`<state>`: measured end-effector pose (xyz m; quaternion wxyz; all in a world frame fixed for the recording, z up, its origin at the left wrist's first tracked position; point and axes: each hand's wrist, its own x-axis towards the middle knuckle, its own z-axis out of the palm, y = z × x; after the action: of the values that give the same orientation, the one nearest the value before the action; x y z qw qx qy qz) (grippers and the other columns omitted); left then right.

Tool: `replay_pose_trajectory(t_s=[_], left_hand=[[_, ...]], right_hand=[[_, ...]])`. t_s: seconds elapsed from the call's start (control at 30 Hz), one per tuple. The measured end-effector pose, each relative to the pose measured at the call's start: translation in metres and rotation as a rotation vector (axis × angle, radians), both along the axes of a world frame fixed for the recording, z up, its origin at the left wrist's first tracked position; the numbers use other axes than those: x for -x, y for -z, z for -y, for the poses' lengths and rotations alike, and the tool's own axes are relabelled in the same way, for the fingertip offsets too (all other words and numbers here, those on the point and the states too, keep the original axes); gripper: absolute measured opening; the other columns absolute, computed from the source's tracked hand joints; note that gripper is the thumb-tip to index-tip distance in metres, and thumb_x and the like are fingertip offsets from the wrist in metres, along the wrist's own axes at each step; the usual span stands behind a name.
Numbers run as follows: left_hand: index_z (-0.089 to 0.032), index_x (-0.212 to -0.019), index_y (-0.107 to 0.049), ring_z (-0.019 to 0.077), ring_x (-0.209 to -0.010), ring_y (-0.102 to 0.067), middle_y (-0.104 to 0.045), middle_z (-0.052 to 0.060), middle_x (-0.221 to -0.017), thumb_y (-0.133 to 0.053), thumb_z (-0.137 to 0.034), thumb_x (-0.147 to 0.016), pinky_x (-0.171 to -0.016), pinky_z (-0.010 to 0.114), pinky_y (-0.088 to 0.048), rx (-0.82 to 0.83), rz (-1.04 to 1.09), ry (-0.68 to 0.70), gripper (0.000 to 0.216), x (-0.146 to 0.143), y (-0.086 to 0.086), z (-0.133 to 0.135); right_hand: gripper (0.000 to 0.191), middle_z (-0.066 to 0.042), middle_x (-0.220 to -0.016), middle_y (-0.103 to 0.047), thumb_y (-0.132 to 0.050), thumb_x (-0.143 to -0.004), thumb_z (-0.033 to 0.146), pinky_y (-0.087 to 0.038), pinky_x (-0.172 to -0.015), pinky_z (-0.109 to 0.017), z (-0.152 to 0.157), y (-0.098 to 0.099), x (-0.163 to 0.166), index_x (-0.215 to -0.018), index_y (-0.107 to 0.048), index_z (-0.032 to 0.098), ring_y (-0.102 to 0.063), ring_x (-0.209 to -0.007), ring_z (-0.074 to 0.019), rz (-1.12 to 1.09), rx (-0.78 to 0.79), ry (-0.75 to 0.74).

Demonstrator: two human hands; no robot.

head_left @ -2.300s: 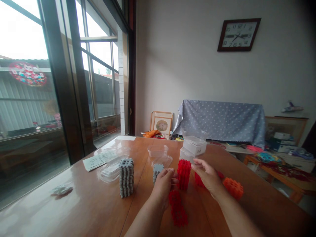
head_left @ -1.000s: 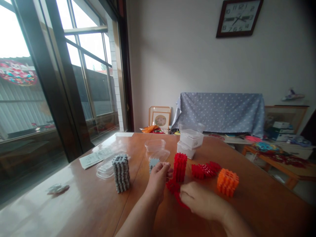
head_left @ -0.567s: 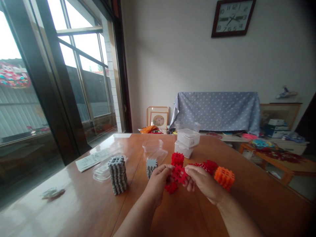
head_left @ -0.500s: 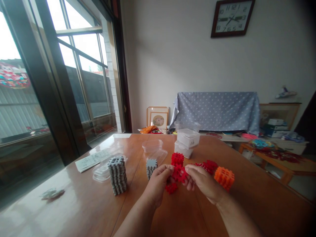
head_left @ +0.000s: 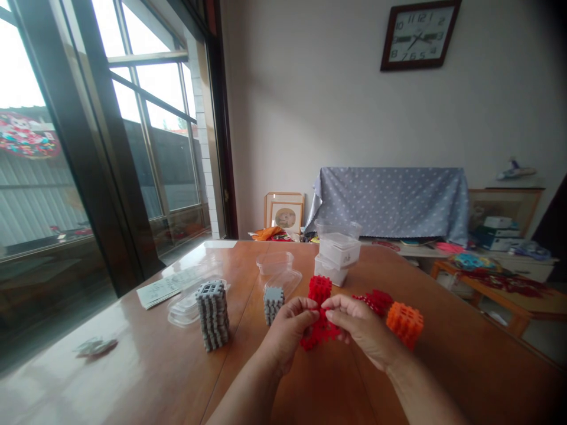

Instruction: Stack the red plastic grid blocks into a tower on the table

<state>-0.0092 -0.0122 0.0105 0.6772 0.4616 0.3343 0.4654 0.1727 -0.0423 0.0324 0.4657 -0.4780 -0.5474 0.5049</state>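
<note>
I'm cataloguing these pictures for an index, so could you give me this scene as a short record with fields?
Left hand: fingertips pinching a red toothed piece
Right hand: fingertips pinching the same piece from the other side
Number of pieces held: cannot tell, fingers cover part
Just beyond the hands: upright red stack
To the right: loose red pieces, orange stack
To the left: short gray stack, taller gray stack
Far part of table: stacked plastic boxes
On the wall: clock
</note>
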Motion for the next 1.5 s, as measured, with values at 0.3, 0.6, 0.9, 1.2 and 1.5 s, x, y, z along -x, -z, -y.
replay_pose_trajectory(t_s=[0.3, 0.6, 0.9, 1.2, 1.5], left_hand=[[-0.018, -0.09, -0.06, 0.0104, -0.059, -0.055, -0.064, 0.0, -0.07, -0.077, -0.024, -0.071, -0.06, 0.023, -0.041, 0.055, 0.114, -0.061, 0.026, -0.004, 0.004, -0.002], [-0.015, -0.084, -0.066, 0.0079, -0.051, -0.048, -0.061, 0.0, -0.065, -0.07, -0.02, -0.067, -0.053, 0.022, -0.035, 0.101, 0.145, -0.06, 0.019, 0.0, 0.005, -0.009], [-0.015, -0.093, -0.067, 0.009, -0.054, -0.053, -0.064, 0.0, -0.07, -0.078, -0.039, -0.074, -0.055, 0.022, -0.036, 0.1, 0.164, -0.041, 0.033, 0.001, 0.004, -0.009], [-0.016, -0.095, -0.062, 0.0074, -0.056, -0.052, -0.066, 0.001, -0.074, -0.075, -0.043, -0.077, -0.058, 0.021, -0.036, 0.085, 0.099, -0.235, 0.035, 0.005, 0.002, -0.011], [-0.016, -0.094, -0.06, 0.0065, -0.056, -0.05, -0.066, 0.002, -0.075, -0.073, -0.043, -0.077, -0.056, 0.019, -0.033, 0.079, 0.068, -0.255, 0.034, 0.006, 0.004, -0.013]], right_hand=[[0.039, 0.001, -0.077, -0.066, -0.076, -0.082, 0.05, -0.046, -0.063, -0.027, -0.008, 0.008, 0.006, -0.096, -0.054, 0.021, -0.064, -0.068, -0.0156, -0.201, -0.027, 0.089], [0.063, -0.008, -0.123, -0.068, -0.075, -0.084, 0.045, -0.049, -0.071, -0.029, 0.0, -0.001, -0.013, -0.14, -0.052, 0.025, -0.066, -0.09, -0.0183, -0.028, -0.069, -0.143], [0.055, -0.009, -0.118, -0.071, -0.08, -0.081, 0.046, -0.048, -0.1, -0.042, -0.007, 0.002, -0.02, -0.127, -0.063, 0.022, -0.064, -0.112, -0.0268, -0.01, -0.153, -0.113], [0.061, -0.009, -0.13, -0.065, -0.079, -0.075, 0.057, -0.037, -0.113, -0.049, -0.057, 0.026, -0.033, -0.125, -0.068, 0.024, -0.053, -0.129, -0.0315, 0.097, -0.312, 0.38], [0.068, -0.01, -0.141, -0.059, -0.077, -0.073, 0.059, -0.038, -0.113, -0.045, -0.076, 0.036, -0.029, -0.131, -0.067, 0.024, -0.052, -0.132, -0.0308, 0.199, -0.311, 0.412]])
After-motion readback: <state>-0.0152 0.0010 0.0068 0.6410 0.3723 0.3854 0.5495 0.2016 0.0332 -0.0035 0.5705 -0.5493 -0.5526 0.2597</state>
